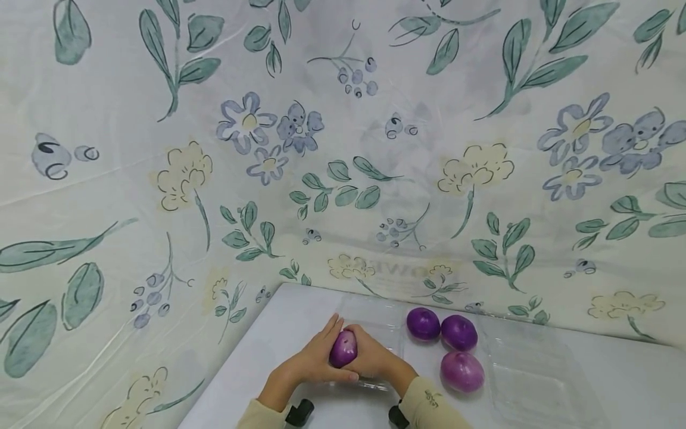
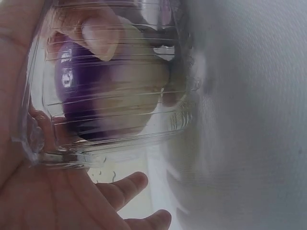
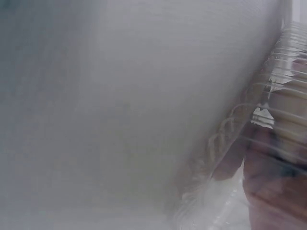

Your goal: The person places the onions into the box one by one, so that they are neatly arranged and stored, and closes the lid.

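Note:
Both hands hold a purple onion between them, in a clear plastic container on the white table. My left hand lies along the onion's left side, its thumb reaching across the near side. From the right, my right hand curves round the onion, with its fingers at the far side. Through the ribbed container wall in the left wrist view, the onion looks dark purple above and pale below. The right wrist view catches only part of the container wall and blurred fingers behind it.
Just right of the container, two dark purple onions and a pinker onion sit close together. Another clear container stands farther right. A flower-printed cloth hangs behind the white table.

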Demonstrator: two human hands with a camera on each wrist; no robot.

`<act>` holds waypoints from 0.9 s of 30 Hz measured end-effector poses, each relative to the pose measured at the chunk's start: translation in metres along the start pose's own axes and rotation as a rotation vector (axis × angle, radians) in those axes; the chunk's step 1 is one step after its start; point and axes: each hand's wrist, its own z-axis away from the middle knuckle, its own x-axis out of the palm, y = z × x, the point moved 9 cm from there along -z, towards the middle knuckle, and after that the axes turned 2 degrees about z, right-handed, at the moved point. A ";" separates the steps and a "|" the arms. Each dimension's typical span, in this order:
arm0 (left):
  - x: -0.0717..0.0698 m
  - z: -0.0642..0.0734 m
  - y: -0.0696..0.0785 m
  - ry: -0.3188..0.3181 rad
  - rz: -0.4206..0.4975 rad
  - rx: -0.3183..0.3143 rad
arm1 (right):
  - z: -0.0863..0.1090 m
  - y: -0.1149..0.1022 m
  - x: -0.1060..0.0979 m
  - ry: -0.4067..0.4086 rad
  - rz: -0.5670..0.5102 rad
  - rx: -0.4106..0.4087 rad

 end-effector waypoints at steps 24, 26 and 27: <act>0.000 0.002 0.000 -0.016 0.049 -0.012 | 0.010 -0.005 -0.007 0.045 0.027 0.082; 0.000 0.002 -0.001 -0.018 0.051 -0.013 | 0.011 -0.004 -0.009 0.042 0.042 0.104; 0.000 0.002 -0.001 -0.019 0.052 -0.014 | 0.012 -0.004 -0.010 0.041 0.048 0.113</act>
